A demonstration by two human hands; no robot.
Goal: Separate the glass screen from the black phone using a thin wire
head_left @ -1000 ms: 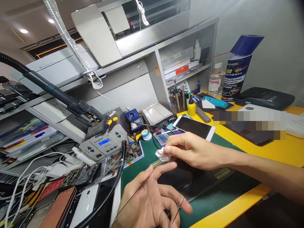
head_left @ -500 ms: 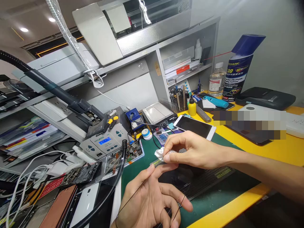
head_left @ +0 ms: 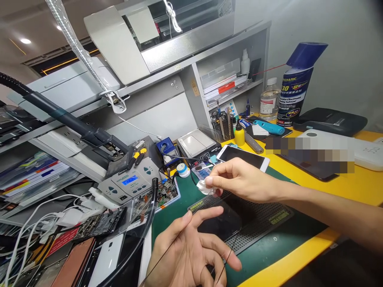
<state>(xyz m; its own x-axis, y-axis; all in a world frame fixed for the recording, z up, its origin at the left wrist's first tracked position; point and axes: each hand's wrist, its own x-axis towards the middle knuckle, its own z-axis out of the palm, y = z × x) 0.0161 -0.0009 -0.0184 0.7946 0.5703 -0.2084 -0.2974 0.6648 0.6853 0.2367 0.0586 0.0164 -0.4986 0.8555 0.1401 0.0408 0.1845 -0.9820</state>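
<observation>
Currently, the left hand (head_left: 194,251) is palm up at the near edge of the view, its fingers spread and loosely curled about a thin clear pane (head_left: 167,251) with dark edges. The thumb rests along one edge and a bent finger meets the other, while the index finger points out toward the right hand (head_left: 239,181). The pane tilts over the palm, which shows through it; its lower end runs out of view.

Above its far end, the right hand pinches a crumpled white wipe (head_left: 206,186) between thumb and fingers, closed firmly enough to leave no gap. The wipe is close to the pane's far end, but whether the two touch cannot be told.

Beneath both hands, a black mesh mat (head_left: 275,209) lies on a green mat (head_left: 254,261), which covers part of the yellow surface (head_left: 287,266). A white phone (head_left: 243,156) lies screen up just beyond the right hand, with a yellow bottle (head_left: 239,136) behind it. Toward the left, a tray (head_left: 178,191) of small boards sits before a grey station (head_left: 128,187) with a lit blue display, and a small jar (head_left: 183,170) stands nearby. A tall can (head_left: 296,95) with a blue cap stands at the back right, beside a clear bottle (head_left: 269,99).
</observation>
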